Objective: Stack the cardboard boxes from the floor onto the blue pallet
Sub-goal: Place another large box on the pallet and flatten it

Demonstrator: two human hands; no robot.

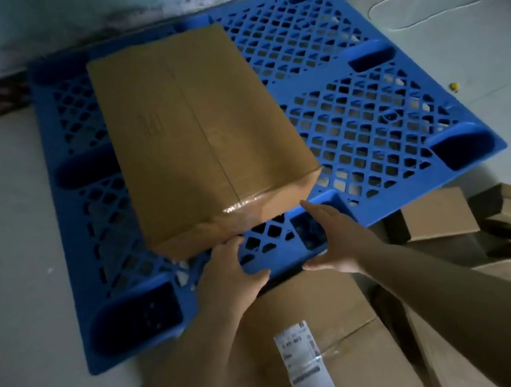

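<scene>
on the pale floor point(12, 257) at the far left nothing but a few small white specks shows, and behind it a stained wall point(62, 17) runs along the top with a dark patterned strip at its foot. next comes the blue pallet point(368, 120), a plastic grid of diamond holes lying flat on the floor with its far edge close to the wall. a long cardboard box point(194, 136) lies on the pallet's left half, taped along its middle seam, its far end near the wall side and its near end close to the pallet's front edge. the left hand point(229, 274) reaches in at the near end of that box, fingers loosely spread and fingertips touching the box's lower front corner; it grips nothing. just to the right, the right hand point(332, 241) is held flat and wide, fingers straight and pointing toward the box's near right corner, thumb out to the side, hovering over the pallet's front edge; whether its fingertips touch the box i cannot tell. below the hands, off the pallet, a large box with a white label point(302, 362) sits on the floor, and further right several more boxes point(439, 218) are piled loosely together beside the pallet's front right corner. at the far upper right a white cord point(418, 6) lies looped on the floor, and a small yellow object point(455, 87) sits beyond the pallet's right edge.
</scene>
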